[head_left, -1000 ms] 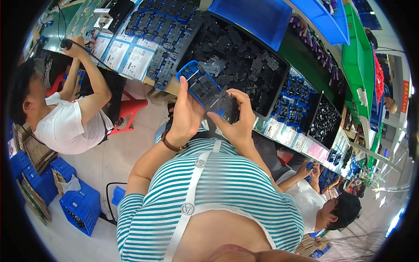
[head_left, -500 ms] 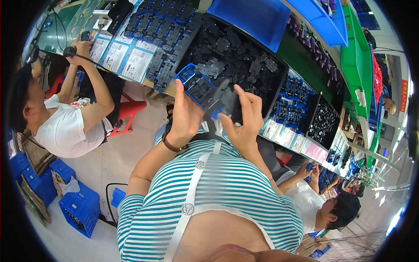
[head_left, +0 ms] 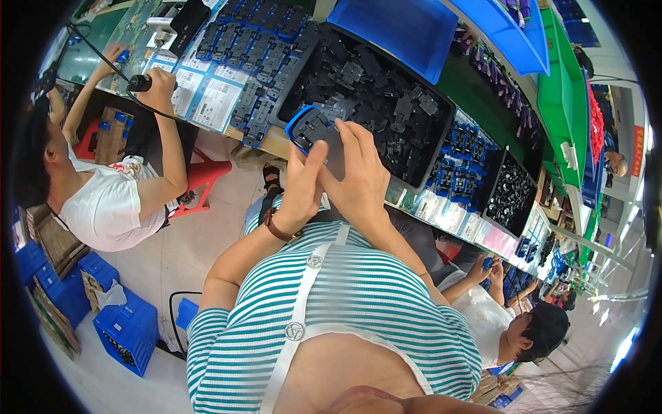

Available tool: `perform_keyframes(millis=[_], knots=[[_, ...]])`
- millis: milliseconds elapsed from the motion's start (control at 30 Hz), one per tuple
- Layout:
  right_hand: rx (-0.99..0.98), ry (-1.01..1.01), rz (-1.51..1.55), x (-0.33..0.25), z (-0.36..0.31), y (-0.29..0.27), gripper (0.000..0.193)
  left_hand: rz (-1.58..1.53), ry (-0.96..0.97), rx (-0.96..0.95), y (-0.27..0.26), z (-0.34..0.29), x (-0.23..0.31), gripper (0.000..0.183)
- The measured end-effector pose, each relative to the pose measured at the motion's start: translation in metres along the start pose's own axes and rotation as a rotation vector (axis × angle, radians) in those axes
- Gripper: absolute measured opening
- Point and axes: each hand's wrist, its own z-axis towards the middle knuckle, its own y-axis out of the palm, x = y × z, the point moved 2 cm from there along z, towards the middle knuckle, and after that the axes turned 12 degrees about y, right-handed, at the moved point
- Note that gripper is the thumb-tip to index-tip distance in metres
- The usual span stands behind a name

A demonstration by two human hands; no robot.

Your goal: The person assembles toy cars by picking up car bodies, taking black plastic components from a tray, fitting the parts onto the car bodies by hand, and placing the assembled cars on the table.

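Both hands are on one plastic housing, a blue shell with a black part fitted in its open face, in front of the bin of black parts. My left hand wraps its near left side, thumb up along it. My right hand is closed over its right side, fingers bent across the black part and hiding much of it. The black bin just beyond holds a heap of loose black plastic parts.
Rows of black-and-blue housings lie on the bench at left. Blue shells and a tray of small shiny parts are at right. A blue tray stands behind the bin. Co-workers sit either side; the left one grips a power screwdriver.
My right hand has moved left and in against the housing, bringing the black part onto the blue shell. The co-worker at left has spread their hands apart, one reaching farther along the bench.
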Motion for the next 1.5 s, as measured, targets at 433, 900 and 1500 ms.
perform_keyframes(millis=[433, 900, 1500], knots=[[-0.233, 0.266, 0.772, 0.047, -0.008, -0.009, 0.054, 0.032, -0.036, 0.023, -0.002, 0.014, 0.013, 0.033], [-0.439, 0.648, 1.099, 0.054, -0.027, 0.006, 0.038, 0.127, 0.023, -0.013, 0.008, 0.002, 0.01, 0.039], [-0.052, 0.228, 0.632, 0.039, -0.03, -0.003, 0.052, 0.087, -0.018, 0.076, 0.009, -0.004, 0.012, 0.024]])
